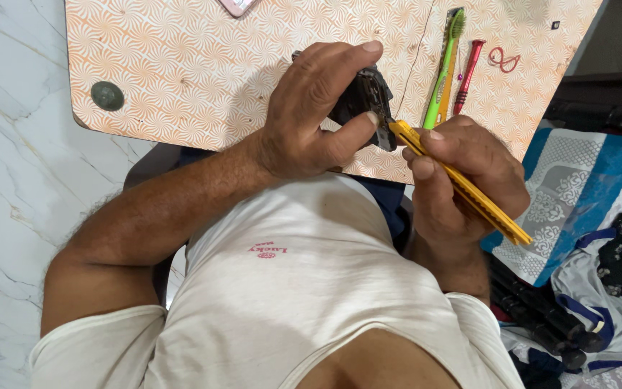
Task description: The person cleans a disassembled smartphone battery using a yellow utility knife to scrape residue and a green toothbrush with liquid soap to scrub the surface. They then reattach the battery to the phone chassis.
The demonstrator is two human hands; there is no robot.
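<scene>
The left hand [311,108] is closed around a small black device [365,97], thumb and fingers pinning it just above the patterned worktop [181,65]. The right hand [462,176] is wrapped shut on a yellow utility knife [462,187], its tip touching the device beside the left thumb. The cut would go best with short strokes angled away from that thumb. The worktop's near edge lies right under both hands. Beyond the right hand lie a green toothbrush [444,72] and a red tool [467,75]; open room lies past the left hand.
</scene>
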